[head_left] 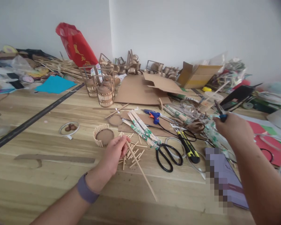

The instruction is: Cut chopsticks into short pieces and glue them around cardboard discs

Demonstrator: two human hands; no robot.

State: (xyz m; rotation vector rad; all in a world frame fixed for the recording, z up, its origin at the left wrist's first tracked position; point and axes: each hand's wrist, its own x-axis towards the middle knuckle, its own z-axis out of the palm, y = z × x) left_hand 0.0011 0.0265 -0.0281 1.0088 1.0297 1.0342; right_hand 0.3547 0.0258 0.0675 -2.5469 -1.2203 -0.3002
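Note:
My left hand (117, 151) pinches a long wooden chopstick (144, 175), which slants down to the right over the table. Below and beside its fingers lies a loose pile of short cut stick pieces (137, 154). Just left of the fingers sits a small round cardboard base (105, 137) edged with upright stick pieces. My right hand (235, 128) is raised at the right, closed around pliers (221, 112) with a blue handle; their jaws point up and left. Paper-wrapped chopsticks (140, 126) lie between the hands, near black-handled scissors (170, 156).
A blue glue gun (152, 115) and a yellow-black utility knife (188, 147) lie mid-table. Small stick baskets (105, 95) stand behind, beside cardboard sheets (133, 90). A dark metal strip (37, 117) crosses the left. A purple flat object (224, 178) lies under my right arm.

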